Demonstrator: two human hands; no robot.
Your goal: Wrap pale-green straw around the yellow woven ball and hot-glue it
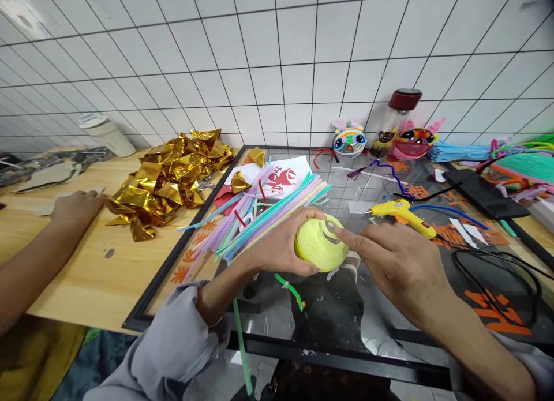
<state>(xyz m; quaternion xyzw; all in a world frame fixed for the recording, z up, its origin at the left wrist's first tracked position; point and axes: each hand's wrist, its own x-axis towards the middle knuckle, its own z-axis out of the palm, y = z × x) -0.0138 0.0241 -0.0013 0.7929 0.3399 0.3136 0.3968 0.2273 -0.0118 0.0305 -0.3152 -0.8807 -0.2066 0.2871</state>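
My left hand is closed around a yellow ball that looks wrapped in rows of fuzzy pipe cleaner. A greyish bare patch shows on the ball's upper right. My right hand points its index finger at this patch, and the fingertip appears to touch the ball. Its other fingers curl under and are partly hidden; I see nothing held in them. Behind my left hand lies a bundle of pastel pipe cleaners. A yellow glue gun rests just beyond my right hand.
A co-worker's hand rests on the wooden table near crumpled gold foil pieces. Two decorated balls, one whitish and one red, stand by the wall with a bottle. A phone and black cable lie right.
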